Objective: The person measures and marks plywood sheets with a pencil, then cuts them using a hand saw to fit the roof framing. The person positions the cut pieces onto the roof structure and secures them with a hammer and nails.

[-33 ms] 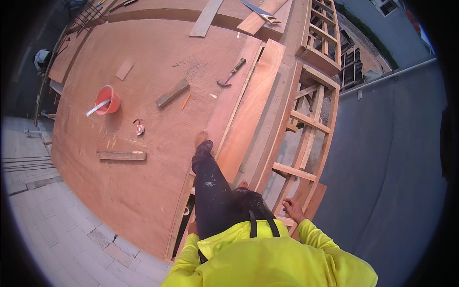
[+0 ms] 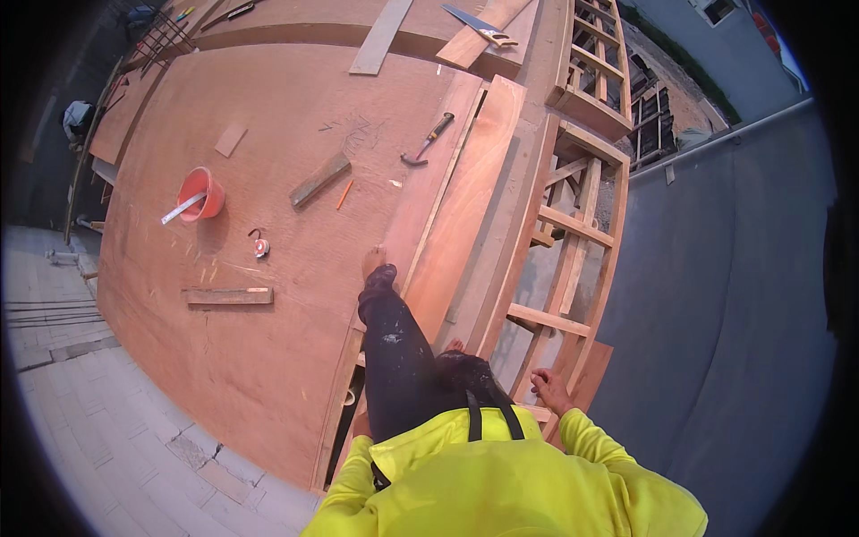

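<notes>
My right hand (image 2: 552, 391) is at the lower right over the timber frame (image 2: 577, 224), its fingers curled and pressed together. Whatever they may hold is too small to make out. Most of my left hand (image 2: 361, 424) is hidden beside my thigh, low at the edge of the plywood deck (image 2: 242, 376), and its fingers do not show. A long smooth board (image 2: 465, 201) lies just ahead of my legs, between the deck and the frame. Further up the deck rests a claw hammer (image 2: 436, 134) with a dark and yellow handle.
On the deck are a red bucket (image 2: 208, 199) with a metal strip in it, a tape measure (image 2: 260, 247), an orange pencil (image 2: 344, 194), loose nails (image 2: 361, 132) and two wood blocks (image 2: 315, 183). A handsaw (image 2: 479, 24) lies further off. Someone (image 2: 78, 116) is at far left.
The whole view has shifted very slightly, with the far boards a little further left and up. Both hands stay almost where they were.
</notes>
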Tool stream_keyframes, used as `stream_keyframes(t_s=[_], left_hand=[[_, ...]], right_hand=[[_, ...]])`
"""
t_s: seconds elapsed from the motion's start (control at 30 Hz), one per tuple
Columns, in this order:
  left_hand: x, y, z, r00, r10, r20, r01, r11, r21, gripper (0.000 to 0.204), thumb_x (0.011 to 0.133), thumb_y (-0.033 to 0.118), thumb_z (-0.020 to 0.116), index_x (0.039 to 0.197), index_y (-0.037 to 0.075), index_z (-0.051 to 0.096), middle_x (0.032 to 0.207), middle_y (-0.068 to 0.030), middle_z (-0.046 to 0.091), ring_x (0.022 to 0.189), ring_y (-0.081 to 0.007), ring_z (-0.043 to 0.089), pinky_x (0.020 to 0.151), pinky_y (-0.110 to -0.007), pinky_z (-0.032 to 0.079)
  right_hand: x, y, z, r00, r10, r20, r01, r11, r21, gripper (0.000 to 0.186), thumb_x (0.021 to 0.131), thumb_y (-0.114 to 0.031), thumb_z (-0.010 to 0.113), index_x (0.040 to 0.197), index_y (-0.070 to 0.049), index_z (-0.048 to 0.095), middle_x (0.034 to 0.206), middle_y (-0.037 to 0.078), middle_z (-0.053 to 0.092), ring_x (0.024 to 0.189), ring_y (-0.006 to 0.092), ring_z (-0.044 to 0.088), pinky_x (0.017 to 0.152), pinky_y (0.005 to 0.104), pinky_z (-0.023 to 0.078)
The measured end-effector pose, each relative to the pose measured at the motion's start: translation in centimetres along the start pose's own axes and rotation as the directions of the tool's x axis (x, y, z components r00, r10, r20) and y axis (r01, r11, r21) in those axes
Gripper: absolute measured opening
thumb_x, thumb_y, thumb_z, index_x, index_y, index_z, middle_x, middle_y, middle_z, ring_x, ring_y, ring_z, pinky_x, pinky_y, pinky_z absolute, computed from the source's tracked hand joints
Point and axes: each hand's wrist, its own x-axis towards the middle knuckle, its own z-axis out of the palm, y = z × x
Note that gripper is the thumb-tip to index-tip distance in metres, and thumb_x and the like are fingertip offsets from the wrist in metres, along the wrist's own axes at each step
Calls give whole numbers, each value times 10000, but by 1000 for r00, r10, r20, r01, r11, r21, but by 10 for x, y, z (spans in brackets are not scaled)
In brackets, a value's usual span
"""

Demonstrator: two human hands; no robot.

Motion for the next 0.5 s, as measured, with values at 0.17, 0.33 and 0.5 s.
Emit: stream_keyframes(t_s=[0.17, 0.33, 0.5], left_hand=[[22, 74, -47, 919, 291, -265, -313, 949, -42, 402, 937, 333, 600, 1135, 3, 717, 1075, -215, 735, 966, -417, 701, 861, -457, 552], [-35, 180, -109, 922, 356, -153, -375, 920, -119, 376, 890, 278, 608, 1055, -43, 713, 909, -186, 731, 784, -293, 713, 745, -397, 561], [-36, 204, -110, 958, 279, -74, -285, 954, -96, 369, 878, 251, 616, 1075, -44, 720, 860, -141, 731, 738, -211, 706, 694, -364, 558]], right_hand=[[-39, 4, -18, 985, -52, -165, 70, 992, 104, 378, 1007, -267, 601, 1245, 26, 621, 1013, 106, 686, 828, 174, 690, 727, 311, 562], [-70, 48, -25, 932, -22, -362, 54, 995, 81, 355, 973, -249, 631, 1196, 26, 656, 997, 140, 712, 844, 210, 708, 748, 331, 562], [-83, 128, -3, 909, 82, -410, -39, 993, 113, 366, 927, -234, 664, 1163, 46, 675, 1071, 224, 726, 982, 324, 713, 859, 400, 554]])
